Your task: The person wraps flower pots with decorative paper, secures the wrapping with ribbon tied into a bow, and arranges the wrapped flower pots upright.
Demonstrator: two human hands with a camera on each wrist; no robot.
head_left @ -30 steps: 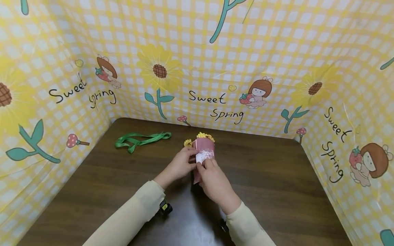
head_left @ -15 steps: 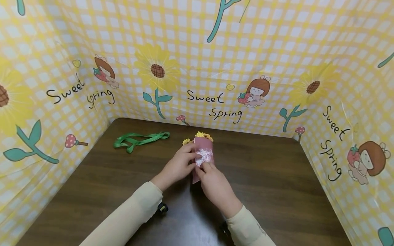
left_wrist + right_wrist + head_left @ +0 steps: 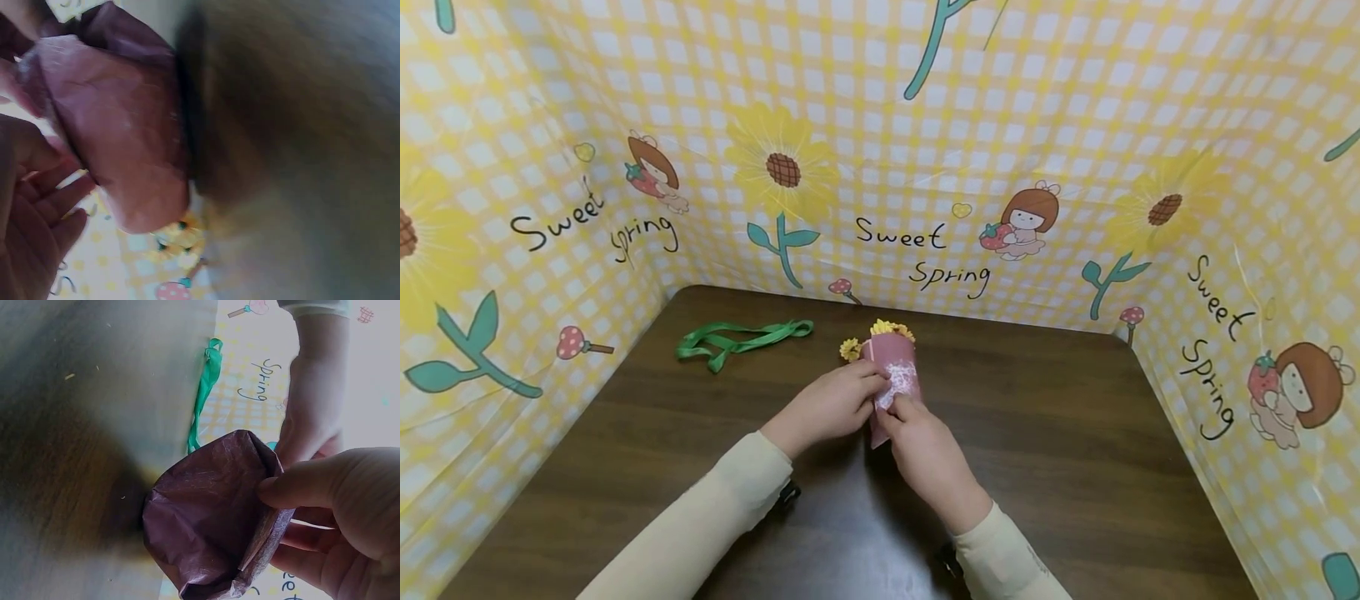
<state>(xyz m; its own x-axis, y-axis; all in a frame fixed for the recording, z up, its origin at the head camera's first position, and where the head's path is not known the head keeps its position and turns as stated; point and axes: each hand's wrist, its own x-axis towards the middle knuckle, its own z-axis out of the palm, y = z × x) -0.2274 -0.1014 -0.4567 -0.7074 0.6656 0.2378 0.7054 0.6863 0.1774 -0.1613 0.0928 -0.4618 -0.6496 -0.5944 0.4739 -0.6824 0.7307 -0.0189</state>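
Observation:
Mauve wrapping paper [image 3: 899,352] with a white speckled patch is rolled into a tube around yellow flowers [image 3: 886,327], whose heads show at its far end. My left hand [image 3: 831,402] holds the left edge of the paper, its fingers on the overlapping seam. My right hand [image 3: 931,450] pinches the near end. In the right wrist view the thumb of the right hand [image 3: 350,512] lies inside the paper's open rim [image 3: 212,500], the other fingers outside. From the left wrist view, fingers of the left hand [image 3: 37,206] touch the paper's edge [image 3: 125,131].
A green ribbon [image 3: 741,337] lies loosely looped on the dark wooden table [image 3: 1060,450], left of the bouquet. One small yellow flower head [image 3: 850,349] sticks out at the paper's left side. A yellow checked cloth [image 3: 880,150] surrounds the table's back and sides.
The fingers of my left hand have shifted along the paper's left edge, and the tube's far end has tipped slightly left. My right hand keeps its pinch with little movement.

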